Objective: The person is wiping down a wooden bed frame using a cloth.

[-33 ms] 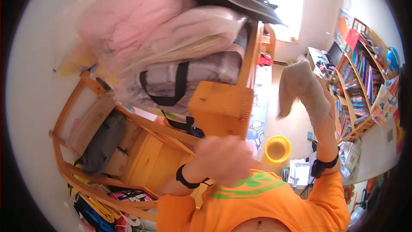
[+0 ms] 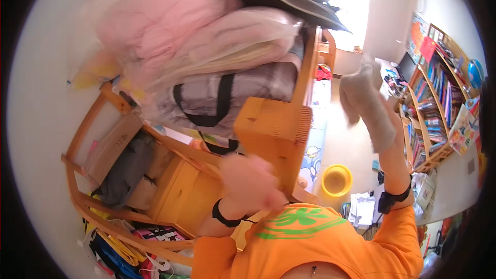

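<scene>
My right hand (image 2: 364,101) is raised on the right, covered to the wrist by a grey-beige, sock-like cloth cover (image 2: 376,126). Its fingers are hidden under the cloth and seem bent downward. My left hand (image 2: 250,183) is bare and smeared by motion, in front of my chest just below a square wooden post (image 2: 268,124). Whether it touches the post I cannot tell. Above the post lies a grey plaid bag (image 2: 258,90) with black straps. Pink bedding (image 2: 165,26) in clear plastic is piled over the bag.
Wooden steps (image 2: 186,196) with side rails stand at lower left, holding a cardboard box (image 2: 116,142) and dark cloth (image 2: 126,173). A yellow bin (image 2: 337,181) sits on the floor near white papers (image 2: 360,209). A full bookshelf (image 2: 434,93) lines the right wall.
My left hand has shifted left and slightly down, away from the post's lower end. The covered right hand has turned a little, its hanging cloth end drawn in. The whole view has shifted slightly.
</scene>
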The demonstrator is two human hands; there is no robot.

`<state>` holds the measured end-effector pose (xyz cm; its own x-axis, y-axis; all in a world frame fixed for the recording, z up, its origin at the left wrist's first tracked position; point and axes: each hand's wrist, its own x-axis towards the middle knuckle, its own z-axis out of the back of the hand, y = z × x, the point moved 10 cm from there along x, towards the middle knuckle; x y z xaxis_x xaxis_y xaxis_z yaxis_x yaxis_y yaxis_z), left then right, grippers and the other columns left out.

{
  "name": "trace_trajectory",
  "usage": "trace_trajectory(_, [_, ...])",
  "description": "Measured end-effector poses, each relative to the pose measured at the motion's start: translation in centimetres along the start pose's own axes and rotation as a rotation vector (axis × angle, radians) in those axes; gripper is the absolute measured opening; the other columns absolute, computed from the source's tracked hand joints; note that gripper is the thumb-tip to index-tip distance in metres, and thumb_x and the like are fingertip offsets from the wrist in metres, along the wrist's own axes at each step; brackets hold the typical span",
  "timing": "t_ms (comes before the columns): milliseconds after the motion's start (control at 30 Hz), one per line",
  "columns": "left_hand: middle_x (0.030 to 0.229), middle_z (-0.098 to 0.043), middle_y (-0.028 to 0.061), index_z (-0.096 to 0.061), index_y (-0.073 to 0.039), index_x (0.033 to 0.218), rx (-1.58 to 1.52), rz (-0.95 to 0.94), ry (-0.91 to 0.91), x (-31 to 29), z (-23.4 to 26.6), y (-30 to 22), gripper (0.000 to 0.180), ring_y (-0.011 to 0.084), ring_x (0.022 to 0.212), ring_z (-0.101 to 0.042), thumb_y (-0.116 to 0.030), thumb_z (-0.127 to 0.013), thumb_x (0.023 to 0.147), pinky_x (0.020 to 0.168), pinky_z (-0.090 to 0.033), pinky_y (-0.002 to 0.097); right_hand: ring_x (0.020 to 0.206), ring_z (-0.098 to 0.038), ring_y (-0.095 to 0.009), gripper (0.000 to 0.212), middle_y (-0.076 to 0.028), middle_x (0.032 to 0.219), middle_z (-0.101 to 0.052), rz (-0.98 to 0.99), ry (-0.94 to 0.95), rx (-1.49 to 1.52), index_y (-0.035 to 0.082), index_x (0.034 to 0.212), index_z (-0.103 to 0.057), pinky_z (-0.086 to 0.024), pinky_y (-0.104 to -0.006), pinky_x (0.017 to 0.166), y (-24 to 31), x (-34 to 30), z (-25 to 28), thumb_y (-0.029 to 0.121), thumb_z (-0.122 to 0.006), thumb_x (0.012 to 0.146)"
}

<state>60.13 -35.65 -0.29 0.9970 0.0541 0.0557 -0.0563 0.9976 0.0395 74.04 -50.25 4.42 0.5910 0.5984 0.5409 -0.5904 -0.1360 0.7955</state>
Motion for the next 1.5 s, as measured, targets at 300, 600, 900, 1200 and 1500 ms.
trace_trajectory(300, [0.130,-0.046,0.0105,-0.038,0.001,0.131,-1.272,-0.033,-1.058,0.5,-5.1,9.6,0.047,0.0222,0.123,-0.045,-0.032,-0.043,0.098,0.107,-0.032,0.0334,0.131,-0.039,-0.035,0.055,-0.023,0.137,-0.044,0.634,0.797,-0.575,-0.006,0.136,-0.038,-0.032,-0.0446,0.108,8.9,3.1,-18.5,0.005,-0.052,0.084])
trace_trajectory(600, [0.138,-0.040,0.0101,-0.032,0.000,0.139,-2.098,-0.132,-1.028,2.9,-12.4,12.3,0.046,0.0199,0.131,-0.036,-0.016,-0.039,0.097,0.109,-0.029,0.0314,0.128,-0.041,-0.037,0.053,-0.022,0.137,-0.044,0.615,0.800,-0.600,-0.006,0.134,-0.039,-0.033,-0.0448,0.107,9.5,2.5,-19.7,0.008,-0.054,0.085])
trace_trajectory(900, [0.144,-0.036,0.0087,-0.032,-0.007,0.142,-2.075,0.179,-1.053,1.3,-9.0,11.3,0.051,0.0190,0.133,-0.034,-0.034,-0.031,0.099,0.110,-0.028,0.0321,0.135,-0.034,-0.036,0.067,-0.023,0.145,-0.034,0.511,0.831,-0.692,-0.007,0.139,-0.033,-0.027,-0.0447,0.111,7.8,2.5,-17.9,0.011,-0.059,0.080])
trace_trajectory(1200, [0.145,-0.036,0.0092,-0.030,-0.008,0.143,-2.164,0.079,-1.132,-0.1,-12.5,13.7,0.062,0.0245,0.134,-0.034,-0.050,-0.021,0.098,0.111,-0.027,0.0396,0.131,-0.040,-0.034,0.066,-0.024,0.135,-0.045,0.688,0.651,-0.514,-0.009,0.131,-0.042,-0.029,-0.0420,0.111,8.5,1.4,-18.7,0.009,-0.063,0.071])
trace_trajectory(1500, [0.139,-0.039,0.0075,-0.034,-0.009,0.140,-2.012,0.221,-1.172,0.1,-10.9,13.5,0.073,0.0206,0.130,-0.035,-0.065,-0.022,0.095,0.111,-0.024,0.0362,0.131,-0.039,-0.034,0.065,-0.025,0.138,-0.043,0.631,0.634,-0.538,-0.009,0.135,-0.037,-0.030,-0.0406,0.110,6.6,3.5,-17.9,0.009,-0.057,0.076])
